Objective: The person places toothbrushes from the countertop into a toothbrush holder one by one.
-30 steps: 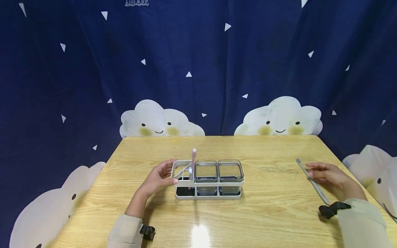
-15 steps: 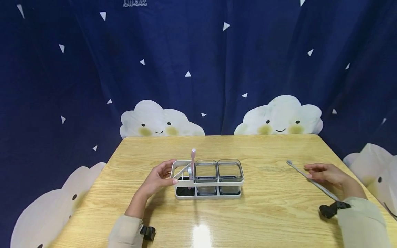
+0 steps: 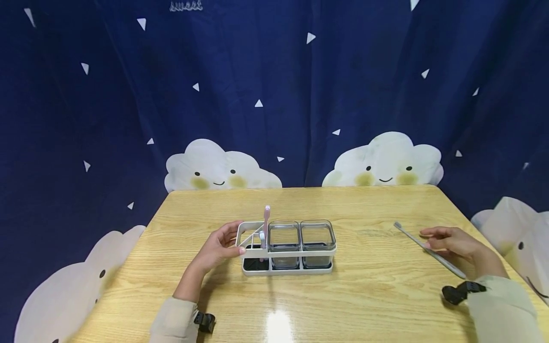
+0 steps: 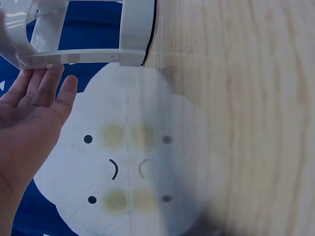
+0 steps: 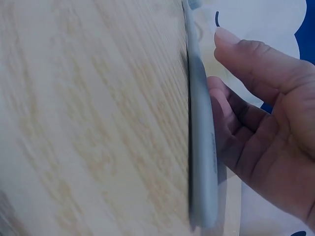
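In the head view my left hand (image 3: 218, 247) holds the left end of a white toothbrush holder (image 3: 291, 254), thumb at the front corner and fingers at the back. The left wrist view shows the fingertips against the holder's end frame (image 4: 88, 55). A pink toothbrush (image 3: 266, 220) and a shorter light one (image 3: 262, 239) stand in its divided left section. Two clear square cups (image 3: 285, 238) fill the other sections. On the right, a grey toothbrush (image 3: 429, 250) lies slanted on the table. My right hand (image 5: 270, 108) is right beside its handle, thumb raised apart and fingers loosely bent.
The light wooden table (image 3: 364, 305) reaches back to a dark blue curtain (image 3: 240, 71) with white triangles and smiling clouds. Each wrist carries a small black camera (image 3: 463, 291). A bright glare lies on the table's front middle.
The grey toothbrush has turned, its head end swinging left and its handle end shifting right. My right hand's fingers have moved slightly. The left hand and the holder have stayed in place.
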Tool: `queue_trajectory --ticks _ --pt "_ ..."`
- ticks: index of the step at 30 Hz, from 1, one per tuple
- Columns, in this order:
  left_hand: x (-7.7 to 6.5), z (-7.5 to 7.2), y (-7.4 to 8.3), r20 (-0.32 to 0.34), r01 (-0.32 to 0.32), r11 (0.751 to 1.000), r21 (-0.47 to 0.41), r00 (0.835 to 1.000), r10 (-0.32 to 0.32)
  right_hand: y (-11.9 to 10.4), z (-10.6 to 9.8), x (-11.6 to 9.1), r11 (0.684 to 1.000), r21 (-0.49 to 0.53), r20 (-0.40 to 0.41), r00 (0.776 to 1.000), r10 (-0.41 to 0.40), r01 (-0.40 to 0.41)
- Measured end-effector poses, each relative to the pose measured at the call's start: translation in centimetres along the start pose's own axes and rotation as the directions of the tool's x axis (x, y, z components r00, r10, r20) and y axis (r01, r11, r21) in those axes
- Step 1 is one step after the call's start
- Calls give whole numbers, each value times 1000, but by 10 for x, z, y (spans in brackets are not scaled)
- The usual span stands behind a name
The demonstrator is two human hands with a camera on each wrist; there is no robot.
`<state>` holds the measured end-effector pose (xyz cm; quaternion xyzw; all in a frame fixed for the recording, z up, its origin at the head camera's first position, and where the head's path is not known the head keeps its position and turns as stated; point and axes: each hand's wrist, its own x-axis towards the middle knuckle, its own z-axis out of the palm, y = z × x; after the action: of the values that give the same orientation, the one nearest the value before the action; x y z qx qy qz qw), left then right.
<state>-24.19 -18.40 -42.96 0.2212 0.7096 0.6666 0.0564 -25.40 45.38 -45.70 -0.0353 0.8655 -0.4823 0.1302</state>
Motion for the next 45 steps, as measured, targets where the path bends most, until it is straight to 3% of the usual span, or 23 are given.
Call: queue_trajectory --ticks 7,24,31,45 --pt "-1 -1 2 -4 5 1000 0 1000 -5 -4 3 1 994 100 10 999 36 -37" --pt "-1 -2 1 -16 6 1000 14 1000 -6 -4 15 4 994 96 -114 991 67 -56" --pt "-3 -1 2 -17 17 1000 -3 1000 -17 -2 17 5 998 44 -125 991 49 -44" --pt "-2 1 2 -10 16 1000 -10 1000 -17 -4 18 0 992 108 -146 986 81 -66"
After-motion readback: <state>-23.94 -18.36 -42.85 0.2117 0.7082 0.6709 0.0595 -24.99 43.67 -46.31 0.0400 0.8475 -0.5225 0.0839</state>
